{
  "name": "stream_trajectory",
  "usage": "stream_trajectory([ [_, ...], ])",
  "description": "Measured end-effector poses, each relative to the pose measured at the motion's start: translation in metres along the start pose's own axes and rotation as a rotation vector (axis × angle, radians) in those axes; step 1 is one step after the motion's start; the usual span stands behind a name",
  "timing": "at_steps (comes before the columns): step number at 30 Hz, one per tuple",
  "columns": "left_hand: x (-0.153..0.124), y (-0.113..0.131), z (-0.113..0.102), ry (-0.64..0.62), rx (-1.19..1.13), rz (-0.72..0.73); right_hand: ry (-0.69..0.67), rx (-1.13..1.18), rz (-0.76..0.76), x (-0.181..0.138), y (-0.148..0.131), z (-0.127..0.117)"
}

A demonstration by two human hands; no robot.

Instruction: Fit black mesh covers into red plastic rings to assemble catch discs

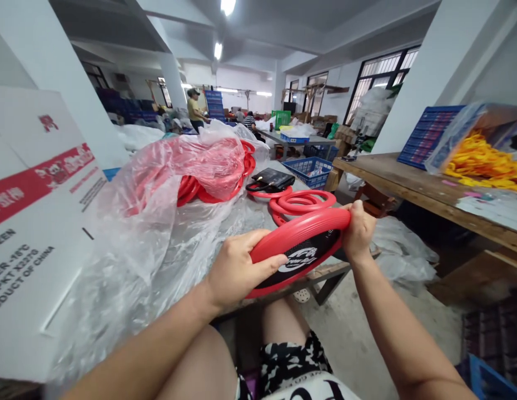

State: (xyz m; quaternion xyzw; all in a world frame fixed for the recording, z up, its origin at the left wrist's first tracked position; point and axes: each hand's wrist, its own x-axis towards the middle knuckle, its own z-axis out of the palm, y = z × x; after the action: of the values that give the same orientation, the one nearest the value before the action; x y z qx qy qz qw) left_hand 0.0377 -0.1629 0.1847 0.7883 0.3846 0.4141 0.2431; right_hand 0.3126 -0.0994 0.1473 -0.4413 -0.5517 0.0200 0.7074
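Observation:
Between my two hands is a red flying disc [308, 228] with a black mesh centre bearing white print, tilted above the table's near edge. My left hand [242, 266] grips its left side, thumb lying across the mesh. At the far right rim, my right hand [359, 229] is closed around the red edge. Just beyond the disc lie several loose red rings [302, 201]. Behind them sits a stack of black mesh pieces [270, 180]. A clear plastic bag [158, 178] full of red rings spreads over the table to the left.
A white printed carton [29, 233] stands close on the left. On the right, a wooden bench [425, 178] holds yellow straps [483, 158] and blue boxes [429, 136]. A blue basket [311, 169] stands past the table. Other people [195, 108] are in the background.

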Motion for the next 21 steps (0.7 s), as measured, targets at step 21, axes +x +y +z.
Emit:
stream_trajectory([
  [21,-0.005,-0.021,0.005,-0.059,-0.596,-0.241,0.1,-0.099,0.013,0.053,0.002,0.0],
])
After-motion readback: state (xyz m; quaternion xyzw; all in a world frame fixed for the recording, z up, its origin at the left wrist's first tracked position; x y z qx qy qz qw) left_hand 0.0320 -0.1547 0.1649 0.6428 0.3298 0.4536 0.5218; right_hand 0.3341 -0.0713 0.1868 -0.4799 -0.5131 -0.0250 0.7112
